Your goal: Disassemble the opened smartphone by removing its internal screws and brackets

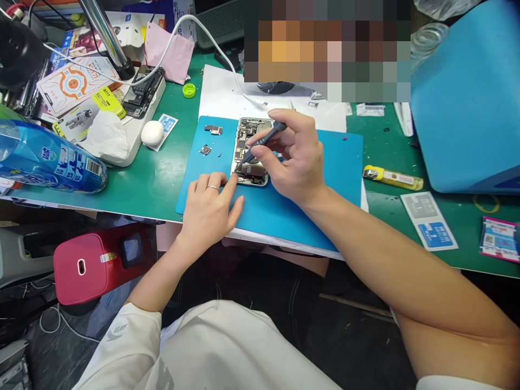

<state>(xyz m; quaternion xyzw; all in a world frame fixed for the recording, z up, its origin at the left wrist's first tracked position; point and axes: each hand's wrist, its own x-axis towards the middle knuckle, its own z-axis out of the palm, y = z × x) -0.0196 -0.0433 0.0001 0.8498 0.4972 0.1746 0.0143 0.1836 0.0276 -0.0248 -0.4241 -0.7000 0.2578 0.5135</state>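
Right hand (298,157) is clamped on a tool (267,139); by the left hand (209,206), loosely spread, the phone (255,169) on the mat (341,162) is touched. Likely light, stiff and fragile, the phone is best held by its edges.

Tool (266,139): dark grey-blue
Phone (244,138): silvery white rim
Mat (280,219): plain bright blue
Desk (152,181): green
Cap (189,90): lime green
Paper (169,52): pale pink
Sleeve (128,338): white, grey lettering

The bench (140,187) is bright, the floor (59,355) dim, the top partly pixelated.
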